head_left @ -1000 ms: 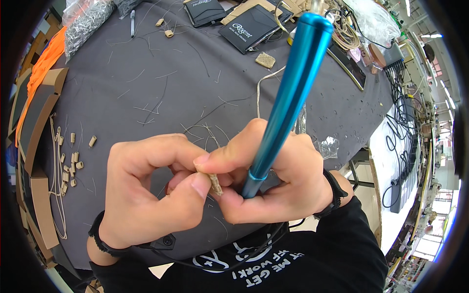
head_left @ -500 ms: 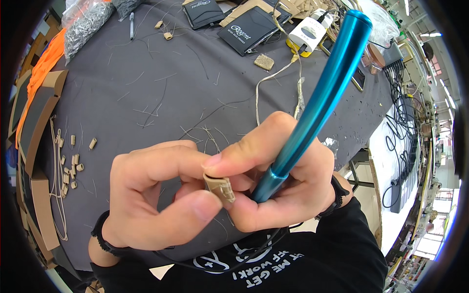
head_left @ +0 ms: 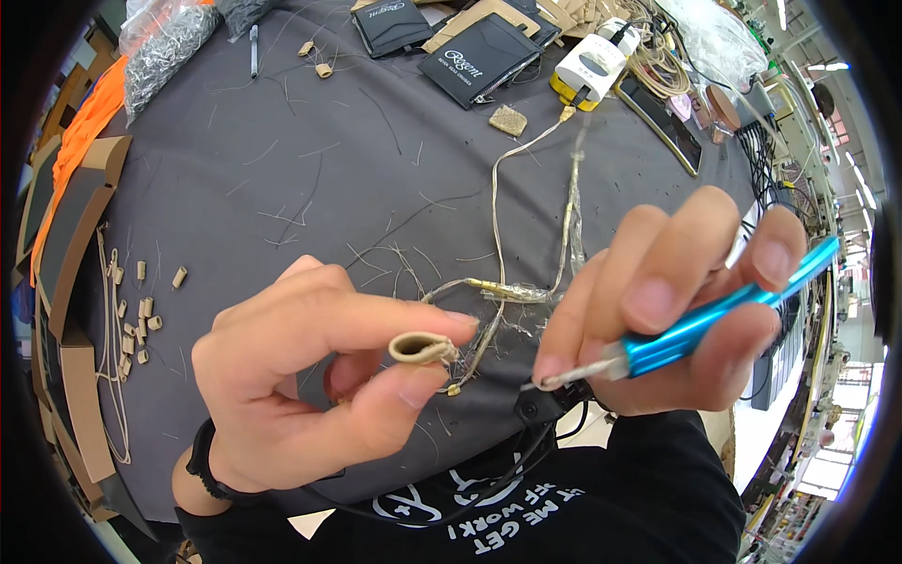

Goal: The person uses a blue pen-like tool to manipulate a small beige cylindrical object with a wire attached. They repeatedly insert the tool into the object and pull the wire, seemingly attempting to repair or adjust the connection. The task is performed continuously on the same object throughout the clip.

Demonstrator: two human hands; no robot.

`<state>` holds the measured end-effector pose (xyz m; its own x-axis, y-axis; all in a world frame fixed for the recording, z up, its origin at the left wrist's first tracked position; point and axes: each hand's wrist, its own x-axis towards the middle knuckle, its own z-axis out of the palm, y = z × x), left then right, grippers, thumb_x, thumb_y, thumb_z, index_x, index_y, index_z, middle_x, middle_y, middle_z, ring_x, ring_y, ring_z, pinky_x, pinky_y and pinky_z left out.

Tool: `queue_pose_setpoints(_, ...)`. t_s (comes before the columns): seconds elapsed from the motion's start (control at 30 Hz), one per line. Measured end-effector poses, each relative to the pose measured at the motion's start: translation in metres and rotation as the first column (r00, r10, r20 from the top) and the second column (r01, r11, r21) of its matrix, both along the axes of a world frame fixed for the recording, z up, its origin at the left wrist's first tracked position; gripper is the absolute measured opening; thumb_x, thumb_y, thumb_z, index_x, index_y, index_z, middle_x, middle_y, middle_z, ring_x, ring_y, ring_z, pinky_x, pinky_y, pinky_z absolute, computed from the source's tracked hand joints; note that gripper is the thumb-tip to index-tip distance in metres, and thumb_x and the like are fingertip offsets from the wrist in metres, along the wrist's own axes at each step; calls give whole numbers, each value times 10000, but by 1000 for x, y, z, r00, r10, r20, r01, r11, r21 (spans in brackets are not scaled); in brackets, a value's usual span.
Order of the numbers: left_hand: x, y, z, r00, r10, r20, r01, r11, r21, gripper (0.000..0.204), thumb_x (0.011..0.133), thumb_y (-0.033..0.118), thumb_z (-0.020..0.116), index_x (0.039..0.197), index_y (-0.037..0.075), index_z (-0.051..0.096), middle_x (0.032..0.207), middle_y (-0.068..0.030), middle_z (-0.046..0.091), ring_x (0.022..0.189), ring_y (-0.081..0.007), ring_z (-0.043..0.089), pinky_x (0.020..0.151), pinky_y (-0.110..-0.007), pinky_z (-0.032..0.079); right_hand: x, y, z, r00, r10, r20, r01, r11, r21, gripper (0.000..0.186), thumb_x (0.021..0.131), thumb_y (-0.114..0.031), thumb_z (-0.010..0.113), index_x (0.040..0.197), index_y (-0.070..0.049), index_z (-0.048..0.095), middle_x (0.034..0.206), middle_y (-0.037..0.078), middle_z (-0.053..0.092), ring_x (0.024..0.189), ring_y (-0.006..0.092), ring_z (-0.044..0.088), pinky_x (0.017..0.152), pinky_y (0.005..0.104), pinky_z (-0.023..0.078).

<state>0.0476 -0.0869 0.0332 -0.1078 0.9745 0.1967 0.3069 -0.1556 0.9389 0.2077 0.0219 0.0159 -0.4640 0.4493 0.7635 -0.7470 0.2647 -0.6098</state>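
Between the thumb and index finger of my left hand point(head_left: 310, 367) is a small tan leather loop point(head_left: 420, 349), its oval opening facing up and its rough seam toward the right. My right hand point(head_left: 658, 310) is closed around a shiny blue pen-shaped tool point(head_left: 691, 331) that lies slanted across the fingers. A pale, wrapped-looking neck point(head_left: 587, 369) runs from the tool toward its thin tip, close to my right fingertips. The tool and the loop are apart. Below the right hand, a small black device with a cable point(head_left: 537, 406) is partly hidden.
Several tan loops point(head_left: 129, 343) lie at the left beside looped cord point(head_left: 111, 414) and cardboard pieces point(head_left: 86, 414). Taped pale wires point(head_left: 512, 291) run to a white box point(head_left: 592, 64) at the back. Black wallets point(head_left: 477, 61), a phone point(head_left: 662, 122) and thread scraps surround the work on grey cloth point(head_left: 282, 179).
My right hand has drawn away to the right from the loop, and the tool has swung from upright to nearly level. My left hand keeps the loop, now turned with its opening upward.
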Motion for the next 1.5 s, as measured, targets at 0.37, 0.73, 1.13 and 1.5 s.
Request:
queue_pose_setpoints(0.37,1,0,-1,998,0,-63,4,998,62,195,687,165,607,786,-2,585,604,-5,462,577,-96,343,530,-225,261,-3,-10,-7,999,-31,22,31,999,31,274,837,-290,390,1020,-123,272,870,179,413,608,224,498,571,441,540)
queue_pose_setpoints(0.73,3,0,-2,999,1,-44,2,997,74,198,675,167,625,774,2,578,596,-3,467,560,-94,338,525,-229,257,-11,-9,-10,997,26,-75,-25,1000,11,282,835,-282,395,1024,-113,271,862,191,417,610,229,503,583,439,540)
queue_pose_setpoints(1.13,3,0,-4,999,7,-40,-4,996,84,195,661,170,644,760,13,584,584,11,449,554,-91,322,520,-237,240,-16,-5,-13,992,55,-116,-46,996,71,305,838,-287,390,1053,-106,270,853,195,422,594,223,510,564,386,548)
queue_pose_setpoints(1.5,3,0,-4,1000,-2,-28,3,998,64,184,667,154,634,765,9,577,594,7,447,558,-95,330,533,-239,249,-16,-6,-12,993,60,-104,-54,997,64,301,838,-286,392,1054,-112,274,865,196,420,605,228,513,579,395,545)
